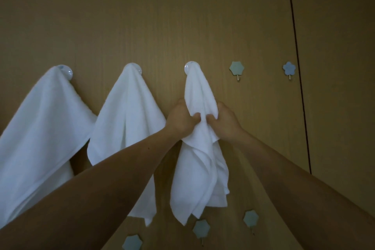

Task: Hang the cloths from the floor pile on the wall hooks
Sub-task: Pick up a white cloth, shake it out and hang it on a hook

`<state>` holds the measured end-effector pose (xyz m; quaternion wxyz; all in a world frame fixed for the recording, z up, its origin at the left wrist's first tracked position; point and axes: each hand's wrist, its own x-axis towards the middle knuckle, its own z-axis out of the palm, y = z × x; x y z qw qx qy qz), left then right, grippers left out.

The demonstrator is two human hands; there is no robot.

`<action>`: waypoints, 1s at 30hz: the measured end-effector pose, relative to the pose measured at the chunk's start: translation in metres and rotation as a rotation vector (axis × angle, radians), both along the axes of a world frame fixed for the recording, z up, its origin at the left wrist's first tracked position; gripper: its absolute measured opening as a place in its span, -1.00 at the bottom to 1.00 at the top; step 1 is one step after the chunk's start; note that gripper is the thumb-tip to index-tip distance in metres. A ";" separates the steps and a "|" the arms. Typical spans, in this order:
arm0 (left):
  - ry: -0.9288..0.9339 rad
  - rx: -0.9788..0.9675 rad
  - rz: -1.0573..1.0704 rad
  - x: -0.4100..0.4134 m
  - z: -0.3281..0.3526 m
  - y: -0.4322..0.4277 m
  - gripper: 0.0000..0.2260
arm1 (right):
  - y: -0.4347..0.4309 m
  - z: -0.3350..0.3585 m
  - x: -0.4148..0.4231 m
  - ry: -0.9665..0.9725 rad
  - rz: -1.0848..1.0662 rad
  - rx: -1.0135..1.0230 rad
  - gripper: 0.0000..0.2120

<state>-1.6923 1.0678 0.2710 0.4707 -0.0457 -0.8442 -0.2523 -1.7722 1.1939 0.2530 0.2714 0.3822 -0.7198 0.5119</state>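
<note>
White cloth [199, 158] hangs bunched and creased from the round hook [189, 67] (two more draped further left), left hand [180, 119] and right hand [224, 122] gripping its middle together.

dim, warm cast | soft focus | wide-angle bending at edges | faint shadows, no glare

Three white cloths hang from round white hooks [188, 67] set in a row on the wall. The left cloth [40, 128] and middle cloth [125, 119] drape in wide peaks. The right cloth [199, 168] hangs narrow and bunched, gripped mid-height by the left hand [180, 119] and right hand [225, 122].
</note>
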 end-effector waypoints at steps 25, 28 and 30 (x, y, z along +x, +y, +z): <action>-0.026 -0.715 0.366 0.056 -0.071 0.025 -0.36 | 0.072 -0.096 0.062 -0.049 -0.354 0.188 -0.28; -0.071 -0.786 0.320 0.061 -0.100 0.038 -0.40 | 0.098 -0.124 0.075 -0.063 -0.429 0.306 -0.29; -0.104 -0.816 0.260 0.066 -0.121 0.046 -0.41 | 0.115 -0.144 0.092 -0.104 -0.484 0.380 -0.28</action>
